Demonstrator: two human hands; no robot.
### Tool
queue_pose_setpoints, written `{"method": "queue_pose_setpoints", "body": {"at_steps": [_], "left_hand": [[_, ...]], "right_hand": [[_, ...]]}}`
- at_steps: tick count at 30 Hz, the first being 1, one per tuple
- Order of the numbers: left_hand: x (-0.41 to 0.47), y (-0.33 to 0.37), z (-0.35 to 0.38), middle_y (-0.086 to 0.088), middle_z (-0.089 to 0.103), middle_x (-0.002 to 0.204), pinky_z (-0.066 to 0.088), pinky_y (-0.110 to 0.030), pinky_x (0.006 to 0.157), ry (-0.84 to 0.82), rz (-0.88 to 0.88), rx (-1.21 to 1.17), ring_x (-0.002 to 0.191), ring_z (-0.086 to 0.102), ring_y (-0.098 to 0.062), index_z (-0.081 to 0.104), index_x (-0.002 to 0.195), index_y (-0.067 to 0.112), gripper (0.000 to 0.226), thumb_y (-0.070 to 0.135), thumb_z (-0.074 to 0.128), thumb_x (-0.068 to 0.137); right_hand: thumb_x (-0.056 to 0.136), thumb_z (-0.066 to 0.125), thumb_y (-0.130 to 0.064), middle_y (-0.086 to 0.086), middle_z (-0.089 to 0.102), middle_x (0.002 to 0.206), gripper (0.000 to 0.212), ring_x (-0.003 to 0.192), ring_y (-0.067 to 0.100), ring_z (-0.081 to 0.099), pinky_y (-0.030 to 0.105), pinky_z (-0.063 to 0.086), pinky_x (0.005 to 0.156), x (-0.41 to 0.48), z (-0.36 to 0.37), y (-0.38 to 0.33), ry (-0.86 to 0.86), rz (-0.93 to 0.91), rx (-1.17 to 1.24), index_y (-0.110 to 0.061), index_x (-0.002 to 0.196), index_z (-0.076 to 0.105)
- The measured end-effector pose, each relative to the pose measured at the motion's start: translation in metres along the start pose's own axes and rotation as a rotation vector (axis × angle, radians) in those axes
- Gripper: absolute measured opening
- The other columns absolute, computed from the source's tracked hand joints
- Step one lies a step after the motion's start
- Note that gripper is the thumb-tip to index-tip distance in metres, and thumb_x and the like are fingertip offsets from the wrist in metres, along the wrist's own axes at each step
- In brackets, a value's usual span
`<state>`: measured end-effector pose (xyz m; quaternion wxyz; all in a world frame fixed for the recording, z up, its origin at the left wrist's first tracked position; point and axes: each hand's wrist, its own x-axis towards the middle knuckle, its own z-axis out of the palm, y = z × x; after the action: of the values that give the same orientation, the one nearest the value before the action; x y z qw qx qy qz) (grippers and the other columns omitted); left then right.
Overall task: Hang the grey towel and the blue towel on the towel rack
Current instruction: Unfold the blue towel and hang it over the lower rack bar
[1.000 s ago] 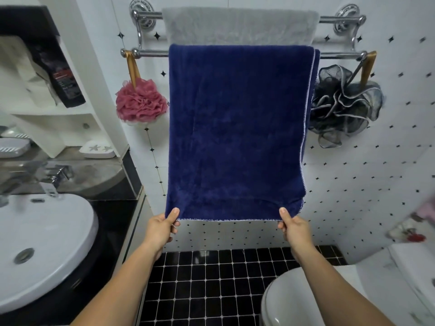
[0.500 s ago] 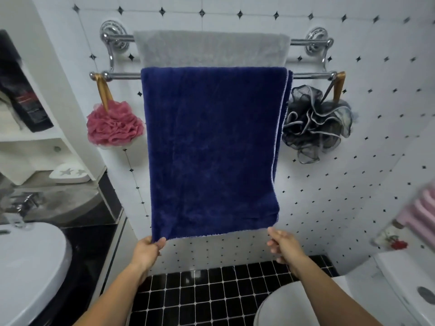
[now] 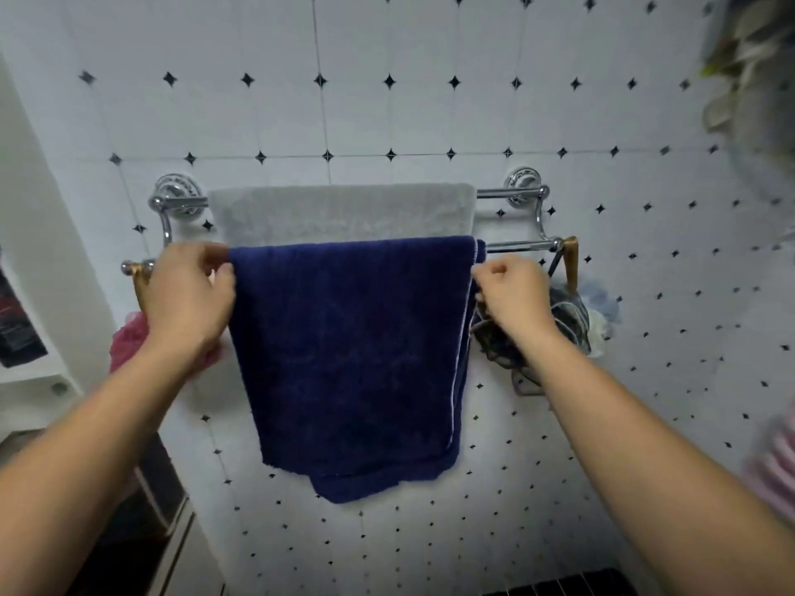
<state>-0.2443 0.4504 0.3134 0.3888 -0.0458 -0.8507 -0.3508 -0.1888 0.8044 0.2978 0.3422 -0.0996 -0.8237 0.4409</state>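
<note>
While both hands pinch blue towel [image 3: 352,359] edges (fingers closed), grey towel [image 3: 340,215] above, no legible writing

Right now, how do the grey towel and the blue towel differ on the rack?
The grey towel hangs on the rear, higher bar; the blue towel hangs on the front, lower bar and covers most of it. The left hand and right hand pinch the blue towel's top corners; neither touches the grey. Both are draped over the towel rack.
</note>
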Motion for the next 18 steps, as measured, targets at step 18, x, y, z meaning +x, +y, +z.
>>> {"method": "queue_pose_setpoints", "body": {"at_steps": [18], "left_hand": [[-0.019,-0.035,0.017,-0.006,0.053,0.063,0.044,-0.038,0.058,-0.173,-0.595,-0.665,0.054,0.047,-0.019,0.059,0.065,0.02,0.024,0.027,0.071,0.084]], "right_hand": [[0.087,0.069,-0.019,0.015,0.049,0.056,0.033,0.024,0.007,0.04,0.013,0.02,0.033,0.033,0.009,0.027,-0.185,0.258,0.15,-0.016,0.065,0.045]]}}
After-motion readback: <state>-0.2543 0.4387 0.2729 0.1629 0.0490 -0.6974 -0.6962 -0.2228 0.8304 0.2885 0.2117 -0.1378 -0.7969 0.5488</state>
